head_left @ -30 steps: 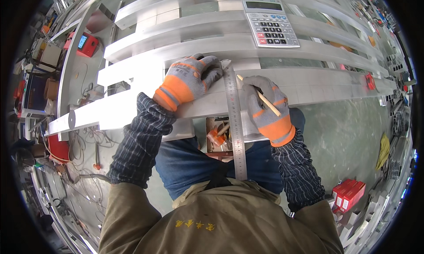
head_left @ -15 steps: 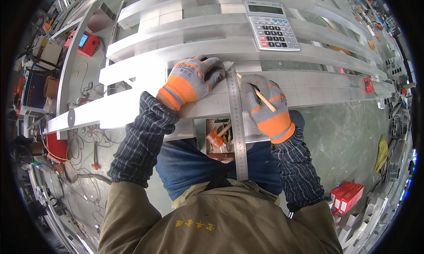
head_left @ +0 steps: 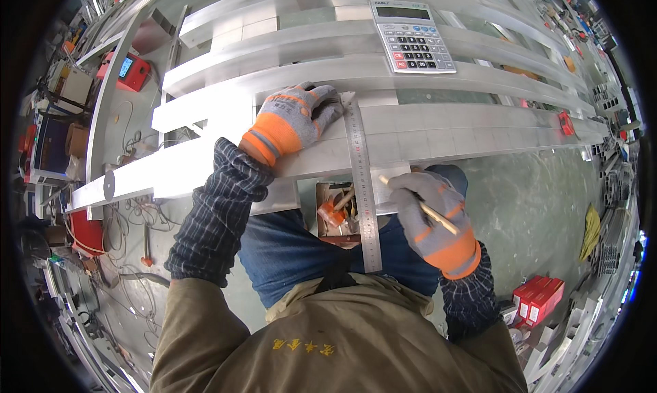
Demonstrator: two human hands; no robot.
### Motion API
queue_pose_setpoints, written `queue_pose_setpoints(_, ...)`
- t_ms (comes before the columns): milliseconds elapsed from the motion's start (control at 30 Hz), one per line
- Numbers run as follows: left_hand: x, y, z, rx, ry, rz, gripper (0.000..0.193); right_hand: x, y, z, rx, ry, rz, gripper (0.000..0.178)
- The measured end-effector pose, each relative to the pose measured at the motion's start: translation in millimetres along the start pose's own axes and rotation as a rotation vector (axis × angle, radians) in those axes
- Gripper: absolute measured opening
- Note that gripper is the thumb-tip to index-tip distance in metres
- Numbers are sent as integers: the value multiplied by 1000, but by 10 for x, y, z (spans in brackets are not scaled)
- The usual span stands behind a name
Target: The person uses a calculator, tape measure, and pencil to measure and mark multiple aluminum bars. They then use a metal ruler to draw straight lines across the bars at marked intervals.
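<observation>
My left hand, in a grey and orange work glove, is closed at the far end of a steel ruler. The fingers bear down on a pale metal bar, and the ruler lies across it, its near end hanging over my lap. My right hand, gloved alike, grips a thin wooden pencil. That hand hovers right of the ruler, apart from it and nearer to me than the bar. The pencil's tip points up and left, toward the ruler.
Several parallel metal bars stretch beyond my hands, with a grey calculator resting on them. Under the bar, between my legs, sits a box of tools. A red device stands at far left. Red boxes lie right, cables left.
My right hand with the pencil has drawn back off the bar, toward me and slightly right. The left hand and the ruler stay in place on the bar.
</observation>
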State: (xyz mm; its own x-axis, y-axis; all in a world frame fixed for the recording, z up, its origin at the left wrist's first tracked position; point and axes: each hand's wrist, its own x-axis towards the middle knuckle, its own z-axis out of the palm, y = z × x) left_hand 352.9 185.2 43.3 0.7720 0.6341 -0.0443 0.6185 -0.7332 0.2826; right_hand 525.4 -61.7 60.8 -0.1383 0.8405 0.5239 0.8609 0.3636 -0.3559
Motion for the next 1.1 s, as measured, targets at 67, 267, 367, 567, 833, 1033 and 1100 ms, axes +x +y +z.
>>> queue_pose_setpoints(67, 3, -31, 28, -9, 18, 13, 51, -109, -112, 26, 177, 6, 258, 17)
queue_pose_setpoints(267, -15, -138, 60, -71, 60, 75, 51, -264, -530, 365, 581, -32, 591, 36)
queue_pose_setpoints(367, -144, -226, -93, -37, 29, -6, 53, -286, -654, 545, 608, 32, 469, 38)
queue_pose_setpoints(567, -316, -442, -70, -49, 74, 15, 55, -224, -756, 745, 670, -46, 402, 41)
queue_pose_setpoints(833, -313, -478, -7, -34, 124, 57, 52, -230, -742, 687, 607, -22, 386, 42)
queue_pose_setpoints(1033, -329, -452, 20, 41, 183, 76, 43, -197, -750, 632, 610, -43, 388, 43)
queue_pose_setpoints(1100, -318, -507, 58, 13, 190, 92, 43, -183, -752, 635, 617, -46, 389, 43)
